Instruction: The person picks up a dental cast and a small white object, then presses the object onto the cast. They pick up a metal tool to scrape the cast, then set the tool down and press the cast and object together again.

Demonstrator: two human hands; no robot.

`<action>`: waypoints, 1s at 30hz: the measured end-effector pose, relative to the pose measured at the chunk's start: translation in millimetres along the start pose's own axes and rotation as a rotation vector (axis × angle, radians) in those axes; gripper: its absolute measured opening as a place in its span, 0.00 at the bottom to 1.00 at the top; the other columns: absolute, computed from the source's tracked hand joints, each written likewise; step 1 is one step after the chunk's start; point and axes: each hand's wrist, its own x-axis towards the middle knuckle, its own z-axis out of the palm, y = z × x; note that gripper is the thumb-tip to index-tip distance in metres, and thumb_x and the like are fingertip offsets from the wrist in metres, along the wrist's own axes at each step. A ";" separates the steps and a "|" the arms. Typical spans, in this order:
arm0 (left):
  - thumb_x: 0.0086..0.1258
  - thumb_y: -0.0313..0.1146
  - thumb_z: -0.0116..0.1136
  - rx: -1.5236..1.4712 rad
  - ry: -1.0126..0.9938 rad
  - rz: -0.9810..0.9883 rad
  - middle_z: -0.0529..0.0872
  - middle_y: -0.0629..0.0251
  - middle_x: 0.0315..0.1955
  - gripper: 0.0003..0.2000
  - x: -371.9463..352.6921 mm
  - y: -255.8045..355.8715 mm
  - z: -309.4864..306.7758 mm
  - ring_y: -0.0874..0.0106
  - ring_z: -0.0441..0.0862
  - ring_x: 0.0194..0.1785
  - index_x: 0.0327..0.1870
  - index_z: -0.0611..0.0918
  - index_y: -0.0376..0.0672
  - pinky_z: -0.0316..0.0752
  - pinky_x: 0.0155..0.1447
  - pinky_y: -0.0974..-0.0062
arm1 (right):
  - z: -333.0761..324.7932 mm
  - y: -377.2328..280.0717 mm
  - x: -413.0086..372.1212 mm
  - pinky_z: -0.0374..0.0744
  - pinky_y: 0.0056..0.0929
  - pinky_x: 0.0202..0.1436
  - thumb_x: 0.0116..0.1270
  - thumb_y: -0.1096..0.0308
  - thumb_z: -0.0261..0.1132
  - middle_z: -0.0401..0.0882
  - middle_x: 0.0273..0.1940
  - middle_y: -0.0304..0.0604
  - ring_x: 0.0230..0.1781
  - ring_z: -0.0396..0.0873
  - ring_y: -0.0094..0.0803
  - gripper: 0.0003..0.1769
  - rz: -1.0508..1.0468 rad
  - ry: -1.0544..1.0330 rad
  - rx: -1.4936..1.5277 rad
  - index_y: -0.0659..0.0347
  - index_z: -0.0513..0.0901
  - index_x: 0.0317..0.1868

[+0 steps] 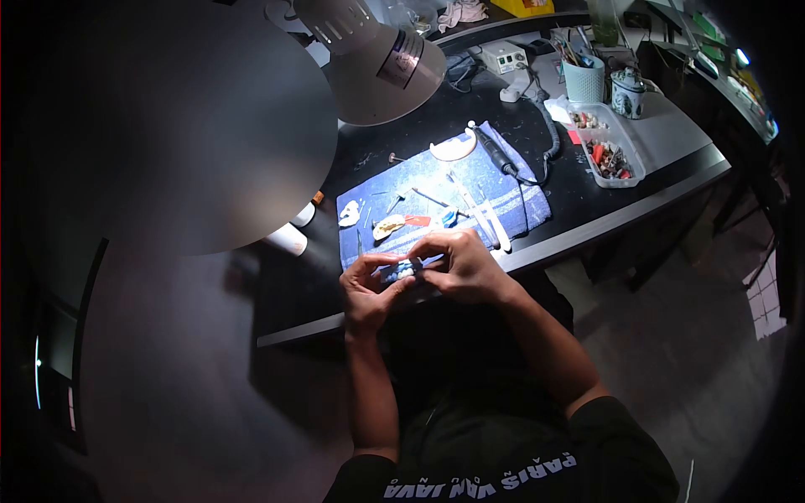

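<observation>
Dark surface (579,205), blue towel (402,176); both hands work at its 6 o'clock edge.
Left hand (373,289) and right hand (461,267) pinch one small bluish dental cast (404,270) between them, long axis 9-to-3; right fingers curl over it from 3 o'clock.

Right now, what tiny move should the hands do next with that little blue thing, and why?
Probably tilt the small pale-blue piece slightly toward the white lamp shade. The left hand and right hand both pinch it above the near edge of the blue striped towel, and their fingers cover most of it.
</observation>
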 end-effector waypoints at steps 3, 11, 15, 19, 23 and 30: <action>0.62 0.16 0.82 0.001 0.011 -0.014 0.92 0.55 0.51 0.19 -1.2 2.0 4.3 0.70 0.89 0.59 0.53 0.86 0.34 0.83 0.69 0.67 | 1.8 2.9 -0.4 0.91 0.37 0.57 0.60 0.78 0.73 0.94 0.45 0.55 0.50 0.95 0.42 0.13 0.014 0.006 0.022 0.70 0.91 0.47; 0.64 0.12 0.78 -0.125 0.081 -0.119 0.87 0.55 0.56 0.25 3.5 11.0 8.9 0.67 0.91 0.57 0.59 0.79 0.34 0.89 0.64 0.69 | -1.4 1.2 1.1 0.92 0.35 0.50 0.60 0.75 0.79 0.93 0.41 0.56 0.47 0.96 0.42 0.13 0.021 -0.030 -0.020 0.70 0.88 0.43; 0.66 0.11 0.76 -0.200 0.068 -0.155 0.83 0.62 0.52 0.23 3.8 5.6 5.6 0.69 0.90 0.57 0.56 0.78 0.35 0.90 0.62 0.72 | 0.7 -0.8 0.8 0.89 0.29 0.41 0.56 0.74 0.85 0.90 0.35 0.45 0.38 0.92 0.29 0.17 0.023 0.007 -0.072 0.69 0.85 0.39; 0.70 0.14 0.75 -0.036 0.006 -0.121 0.92 0.62 0.44 0.11 1.9 1.5 1.3 0.76 0.91 0.49 0.48 0.86 0.35 0.87 0.57 0.76 | 0.8 0.7 1.6 0.90 0.33 0.43 0.56 0.71 0.85 0.91 0.37 0.51 0.39 0.94 0.36 0.17 0.006 0.009 -0.095 0.67 0.84 0.37; 0.71 0.17 0.76 -0.012 0.038 -0.151 0.94 0.62 0.40 0.07 1.9 7.4 4.5 0.77 0.92 0.45 0.46 0.89 0.34 0.86 0.55 0.77 | -1.8 -4.4 2.1 0.90 0.35 0.44 0.56 0.70 0.85 0.91 0.39 0.54 0.40 0.96 0.40 0.18 0.064 -0.032 -0.125 0.66 0.83 0.35; 0.72 0.20 0.75 0.030 0.023 -0.153 0.94 0.63 0.40 0.05 1.3 6.5 1.6 0.77 0.91 0.45 0.45 0.90 0.34 0.85 0.55 0.77 | 1.3 0.4 1.2 0.90 0.35 0.45 0.56 0.70 0.85 0.90 0.40 0.53 0.40 0.96 0.40 0.22 0.037 -0.031 -0.067 0.66 0.82 0.44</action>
